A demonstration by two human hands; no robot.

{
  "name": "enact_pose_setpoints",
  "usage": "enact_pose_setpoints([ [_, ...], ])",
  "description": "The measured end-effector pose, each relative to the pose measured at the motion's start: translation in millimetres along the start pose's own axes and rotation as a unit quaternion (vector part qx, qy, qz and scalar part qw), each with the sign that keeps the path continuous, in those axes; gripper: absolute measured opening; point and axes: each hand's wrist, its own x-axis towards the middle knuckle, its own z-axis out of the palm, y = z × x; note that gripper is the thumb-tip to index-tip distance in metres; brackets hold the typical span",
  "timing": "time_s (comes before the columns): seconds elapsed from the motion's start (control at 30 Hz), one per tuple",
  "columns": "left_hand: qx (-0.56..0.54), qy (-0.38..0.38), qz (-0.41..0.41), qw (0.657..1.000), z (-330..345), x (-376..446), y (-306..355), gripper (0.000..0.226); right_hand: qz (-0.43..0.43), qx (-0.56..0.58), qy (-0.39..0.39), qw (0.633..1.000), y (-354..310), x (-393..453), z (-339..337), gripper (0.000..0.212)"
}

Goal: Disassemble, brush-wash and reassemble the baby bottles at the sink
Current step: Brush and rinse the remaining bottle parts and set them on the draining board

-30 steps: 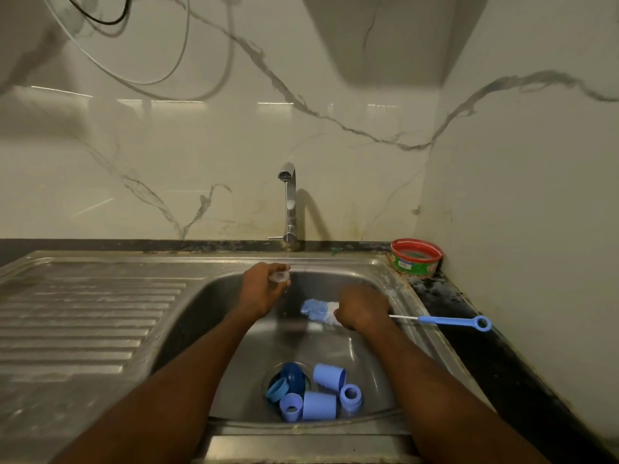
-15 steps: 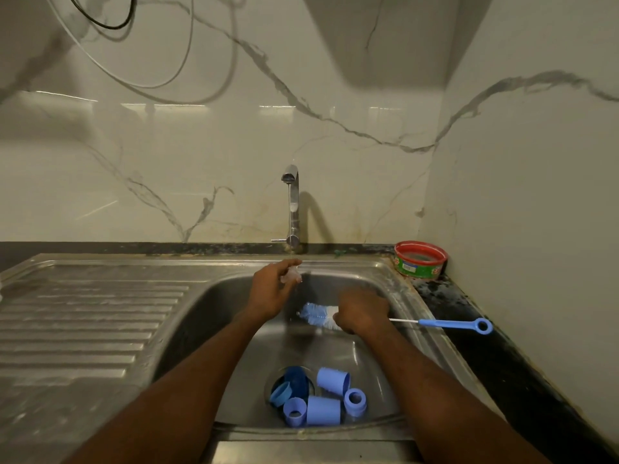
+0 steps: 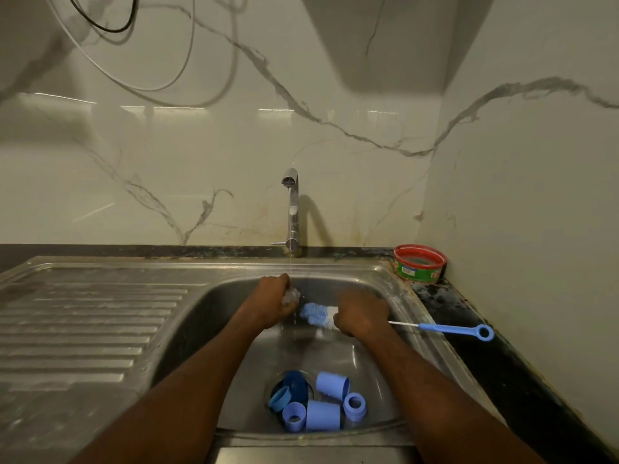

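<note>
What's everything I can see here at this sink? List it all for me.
Tap: one, chrome, behind the sink, thin stream running.
Sink: one, steel, ribbed drainer on its left.
Bottle brush: one, blue and white bristles, blue loop handle lying over the right rim.
Clear small part: one, transparent, under the stream.
Bottle parts: about six, light and dark blue, around the drain.
Tub: one, red and green, back right corner of the counter.
Left hand: holds the clear small part.
Right hand: grips the bottle brush.
</note>
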Motion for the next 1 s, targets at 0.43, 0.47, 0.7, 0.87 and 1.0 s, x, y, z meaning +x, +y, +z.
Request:
enact_pose_setpoints([
  [0.43,-0.223,-0.018,-0.067,0.972,-7.9,-9.2,14.2,0.027,0.002,0.042,0.157,0.987,-7.5,-11.3,-48.6,0.022],
  [0.47,-0.246,-0.019,-0.082,0.966,-10.2,-10.4,17.0,0.027,0.000,0.047,0.161,0.986,-7.5,-11.9,-46.1,0.022],
  [0.7,-0.349,-0.029,-0.137,0.927,-21.1,-13.9,26.9,0.039,-0.003,0.056,0.129,0.990,-3.8,-7.8,-33.5,0.029],
  [0.87,-0.406,-0.135,-0.176,0.886,-18.3,-12.7,20.4,0.033,0.002,0.064,0.120,0.991,-5.7,-6.1,-31.9,0.026],
  [1.0,-0.477,-0.124,-0.174,0.853,-9.9,-3.0,16.9,0.027,0.001,0.068,0.126,0.990,-2.5,-8.1,-34.1,0.026],
])
